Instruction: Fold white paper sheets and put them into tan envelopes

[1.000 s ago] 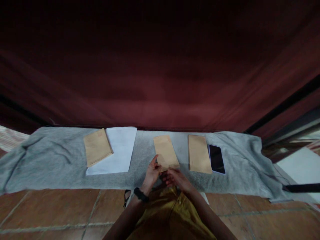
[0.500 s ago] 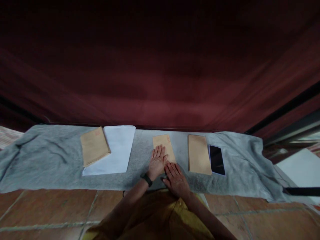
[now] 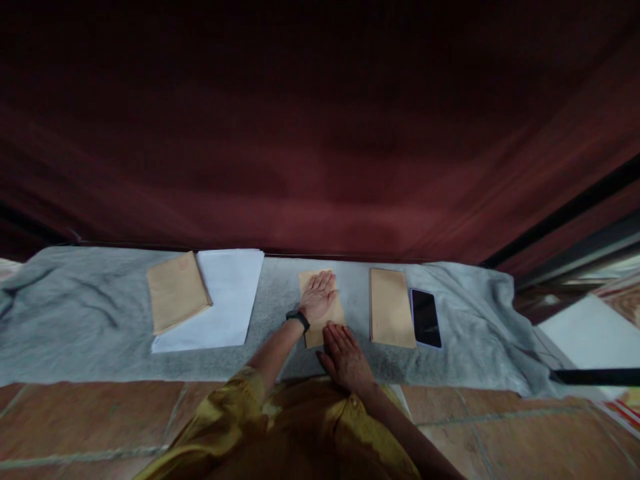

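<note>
A brown paper envelope [image 3: 317, 330] lies on the grey cloth in front of me, partly covered by both hands. Across its upper half my left hand [image 3: 319, 297] rests flat, fingers stretched toward the far end. A dark watch band circles that wrist. My right hand [image 3: 349, 357] lies with its fingertips on the envelope's near right part, fingers extended and thumb out to the left. Neither hand grips anything. To the right is a neat stack of brown envelopes [image 3: 391, 307].
On the left, more brown envelopes [image 3: 177, 293] overlap a pile of white paper [image 3: 227, 300]. A dark-screened phone [image 3: 426, 319] sits beside the right stack. Grey cloth [image 3: 100, 313] covers the long surface, with a dark red panel [image 3: 320, 167] behind and floor tiles [image 3: 100, 413] below.
My left hand has slid away from me toward the far end of the envelope, uncovering its lower part. My right hand stays near its lower right edge. The view has shifted slightly.
</note>
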The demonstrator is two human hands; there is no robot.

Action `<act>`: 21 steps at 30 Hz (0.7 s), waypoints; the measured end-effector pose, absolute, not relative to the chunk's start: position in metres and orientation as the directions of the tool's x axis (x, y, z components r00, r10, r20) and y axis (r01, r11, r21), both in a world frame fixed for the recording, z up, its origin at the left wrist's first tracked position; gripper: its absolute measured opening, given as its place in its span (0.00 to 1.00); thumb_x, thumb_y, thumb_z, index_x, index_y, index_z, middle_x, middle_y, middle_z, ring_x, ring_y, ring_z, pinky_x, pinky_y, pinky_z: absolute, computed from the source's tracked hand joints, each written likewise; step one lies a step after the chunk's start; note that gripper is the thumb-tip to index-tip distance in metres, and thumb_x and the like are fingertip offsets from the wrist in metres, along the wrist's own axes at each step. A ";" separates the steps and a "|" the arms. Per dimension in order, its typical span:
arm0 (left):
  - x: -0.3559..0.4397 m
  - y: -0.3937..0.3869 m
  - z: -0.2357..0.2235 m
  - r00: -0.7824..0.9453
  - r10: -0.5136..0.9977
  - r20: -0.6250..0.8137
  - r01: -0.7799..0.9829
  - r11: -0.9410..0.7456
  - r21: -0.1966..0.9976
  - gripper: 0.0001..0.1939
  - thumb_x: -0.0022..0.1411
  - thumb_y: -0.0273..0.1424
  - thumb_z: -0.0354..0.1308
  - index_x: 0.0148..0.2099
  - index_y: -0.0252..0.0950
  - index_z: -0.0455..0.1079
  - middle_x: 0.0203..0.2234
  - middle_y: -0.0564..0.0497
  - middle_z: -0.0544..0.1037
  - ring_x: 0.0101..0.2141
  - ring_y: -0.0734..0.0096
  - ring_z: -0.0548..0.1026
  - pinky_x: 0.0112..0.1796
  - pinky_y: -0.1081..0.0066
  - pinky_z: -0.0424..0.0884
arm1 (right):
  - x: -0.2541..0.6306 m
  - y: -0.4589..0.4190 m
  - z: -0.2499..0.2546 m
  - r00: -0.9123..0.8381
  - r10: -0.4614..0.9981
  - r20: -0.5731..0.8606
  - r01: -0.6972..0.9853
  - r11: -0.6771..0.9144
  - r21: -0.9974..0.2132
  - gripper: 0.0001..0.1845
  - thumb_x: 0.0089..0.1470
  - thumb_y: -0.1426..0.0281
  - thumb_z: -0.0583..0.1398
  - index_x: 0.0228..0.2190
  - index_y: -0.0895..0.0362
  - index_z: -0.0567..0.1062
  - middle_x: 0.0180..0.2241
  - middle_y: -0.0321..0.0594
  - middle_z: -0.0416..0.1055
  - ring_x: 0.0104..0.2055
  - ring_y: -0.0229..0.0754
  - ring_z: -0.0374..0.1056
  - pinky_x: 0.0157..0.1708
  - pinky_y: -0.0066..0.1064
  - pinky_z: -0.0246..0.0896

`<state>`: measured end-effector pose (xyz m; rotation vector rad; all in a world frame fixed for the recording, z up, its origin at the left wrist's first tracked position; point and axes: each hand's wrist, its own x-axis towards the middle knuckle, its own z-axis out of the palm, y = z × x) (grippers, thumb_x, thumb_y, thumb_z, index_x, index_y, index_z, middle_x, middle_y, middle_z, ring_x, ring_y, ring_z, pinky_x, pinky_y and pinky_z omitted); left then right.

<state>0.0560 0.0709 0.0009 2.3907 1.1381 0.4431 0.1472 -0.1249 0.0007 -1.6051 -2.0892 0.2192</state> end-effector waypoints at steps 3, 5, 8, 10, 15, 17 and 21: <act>0.047 0.055 0.000 0.653 0.752 0.083 0.627 -0.600 0.497 0.29 0.72 0.36 0.44 0.72 0.38 0.57 0.70 0.46 0.60 0.71 0.64 0.50 0.70 0.56 0.43 | 0.152 -0.125 0.002 -0.167 0.940 0.297 0.815 0.302 -0.495 0.23 0.68 0.69 0.51 0.62 0.58 0.70 0.62 0.51 0.70 0.65 0.49 0.64 0.66 0.50 0.59; 0.039 0.040 -0.001 0.684 0.724 0.090 0.621 -0.643 0.448 0.29 0.73 0.37 0.43 0.72 0.37 0.56 0.70 0.46 0.60 0.72 0.63 0.50 0.70 0.54 0.41 | 0.156 -0.125 0.002 -0.157 0.932 0.325 0.778 0.320 -0.541 0.22 0.67 0.72 0.51 0.57 0.55 0.74 0.58 0.48 0.74 0.62 0.47 0.67 0.64 0.49 0.61; 0.028 0.017 -0.001 0.719 0.683 0.124 0.598 -0.700 0.389 0.28 0.75 0.37 0.42 0.73 0.38 0.55 0.71 0.47 0.58 0.72 0.62 0.50 0.70 0.53 0.42 | 0.158 -0.128 0.001 -0.115 0.930 0.348 0.745 0.312 -0.589 0.20 0.65 0.75 0.52 0.52 0.53 0.77 0.52 0.46 0.77 0.56 0.47 0.71 0.59 0.48 0.66; 0.020 0.003 0.001 0.738 0.659 0.146 0.574 -0.726 0.378 0.28 0.75 0.37 0.43 0.73 0.39 0.54 0.71 0.47 0.57 0.72 0.62 0.50 0.70 0.53 0.43 | 0.159 -0.130 -0.001 -0.049 0.933 0.356 0.740 0.274 -0.615 0.20 0.64 0.76 0.51 0.50 0.54 0.77 0.50 0.46 0.78 0.53 0.47 0.72 0.56 0.47 0.68; 0.004 -0.030 0.008 0.762 0.633 0.136 0.555 -0.747 0.366 0.28 0.75 0.37 0.46 0.73 0.40 0.55 0.70 0.47 0.60 0.71 0.60 0.52 0.70 0.50 0.45 | 0.159 -0.128 -0.008 0.157 0.910 0.384 0.726 0.157 -0.669 0.21 0.64 0.74 0.51 0.54 0.55 0.73 0.51 0.49 0.73 0.55 0.49 0.69 0.57 0.47 0.67; -0.001 -0.043 0.007 0.766 0.630 0.124 0.563 -0.752 0.341 0.28 0.74 0.36 0.47 0.73 0.43 0.56 0.70 0.48 0.61 0.71 0.59 0.53 0.70 0.49 0.44 | 0.159 -0.125 -0.009 0.202 0.900 0.386 0.755 0.107 -0.647 0.22 0.64 0.73 0.51 0.58 0.55 0.71 0.54 0.51 0.70 0.58 0.51 0.66 0.58 0.49 0.66; -0.013 -0.064 -0.001 0.773 0.626 0.102 0.586 -0.767 0.261 0.27 0.73 0.34 0.48 0.71 0.46 0.59 0.68 0.50 0.64 0.70 0.58 0.55 0.69 0.47 0.44 | 0.155 -0.118 -0.008 0.209 0.915 0.345 0.840 0.013 -0.543 0.24 0.61 0.76 0.53 0.58 0.58 0.71 0.57 0.53 0.67 0.58 0.53 0.64 0.57 0.49 0.64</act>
